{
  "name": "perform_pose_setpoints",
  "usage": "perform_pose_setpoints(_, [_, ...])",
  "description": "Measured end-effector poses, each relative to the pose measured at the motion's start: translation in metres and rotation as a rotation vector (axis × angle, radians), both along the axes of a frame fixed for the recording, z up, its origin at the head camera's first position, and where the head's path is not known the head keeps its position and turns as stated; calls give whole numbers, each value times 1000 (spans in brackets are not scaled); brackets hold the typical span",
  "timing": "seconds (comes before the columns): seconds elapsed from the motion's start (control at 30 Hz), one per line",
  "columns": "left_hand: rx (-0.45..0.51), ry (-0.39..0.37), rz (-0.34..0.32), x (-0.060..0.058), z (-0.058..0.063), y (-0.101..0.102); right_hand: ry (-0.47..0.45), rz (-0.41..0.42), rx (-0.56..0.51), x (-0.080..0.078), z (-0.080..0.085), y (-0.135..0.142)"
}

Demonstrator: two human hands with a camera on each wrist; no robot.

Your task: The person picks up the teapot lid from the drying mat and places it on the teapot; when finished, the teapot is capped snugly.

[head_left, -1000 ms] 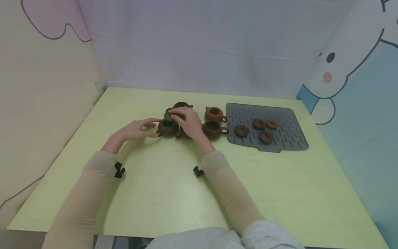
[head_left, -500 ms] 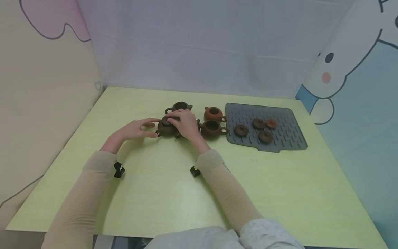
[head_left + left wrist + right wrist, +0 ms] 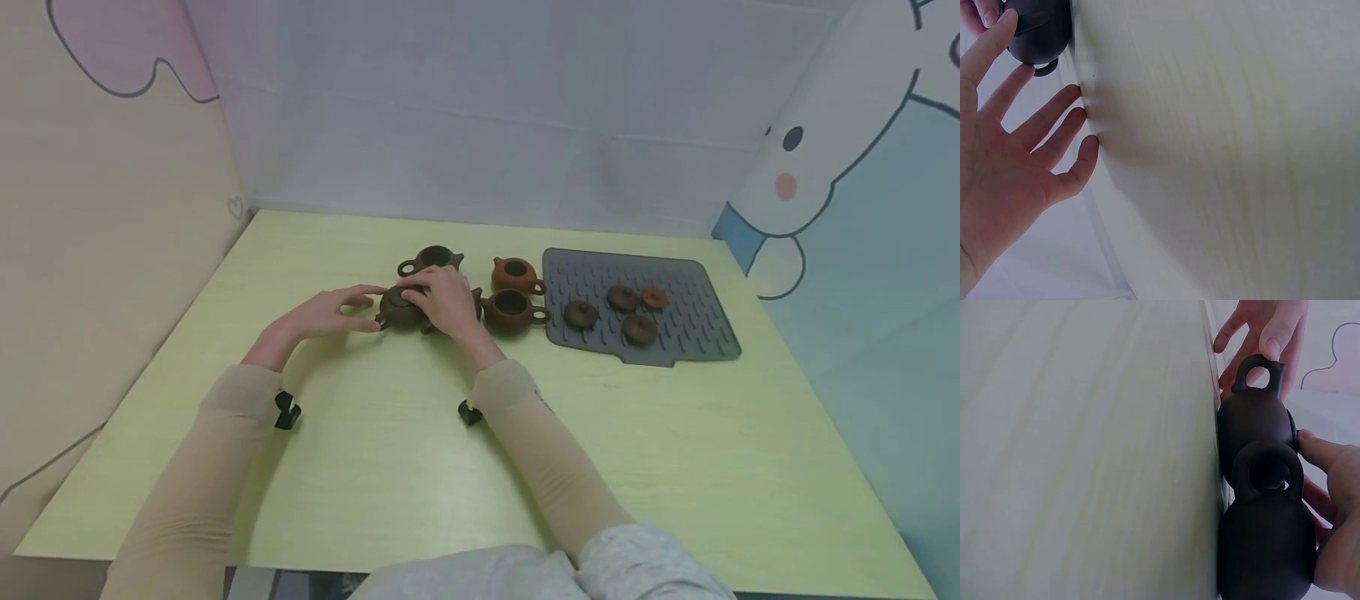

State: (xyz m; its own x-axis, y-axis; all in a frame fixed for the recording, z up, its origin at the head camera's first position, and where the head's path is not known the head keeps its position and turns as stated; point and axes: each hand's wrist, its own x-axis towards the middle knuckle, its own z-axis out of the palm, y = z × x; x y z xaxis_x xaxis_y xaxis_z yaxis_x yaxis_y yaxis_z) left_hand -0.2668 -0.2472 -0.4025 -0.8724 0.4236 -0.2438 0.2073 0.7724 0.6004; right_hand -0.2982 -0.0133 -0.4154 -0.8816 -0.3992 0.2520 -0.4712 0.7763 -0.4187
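A dark brown teapot (image 3: 400,315) stands at the left end of a group of teapots, its lid (image 3: 1292,425) seated on top. My right hand (image 3: 448,300) reaches over a neighbouring teapot (image 3: 1266,547) and pinches the lid's knob between thumb and fingers. At the other side, my left hand (image 3: 330,313) is spread, its thumb and a fingertip touching the teapot. The left wrist view shows these fingers stretched out beside the dark teapot body (image 3: 1044,37). My right hand hides much of the neighbouring teapot in the head view.
Lidless teapots stand close by: a dark one (image 3: 433,257) behind, a brown one (image 3: 510,311) to the right and a reddish one (image 3: 514,273) beyond it. Further right, a grey mat (image 3: 693,329) bears several lids, including a brown lid (image 3: 581,314) and an orange-red lid (image 3: 655,297).
My right hand has moved slightly left and down, bringing the lid from above the left teapot onto its opening. My left hand has stayed beside that teapot.
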Motion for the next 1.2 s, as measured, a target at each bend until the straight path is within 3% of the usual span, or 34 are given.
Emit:
perform_pose_setpoints(0.53, [6,-3,-4,-1,-2,-2,-16,22,-4,4,5,4])
perform_pose_setpoints(0.9, [59,-28,17,2,-6,-4,-23,83,-121,12,5,31])
perform_pose_setpoints(1.07, [76,26,67,7,-6,0,-9,74,-219,17,5,53])
perform_pose_setpoints(1.2, [96,134,128,10,-5,6,26,66,-275,20,8,71])
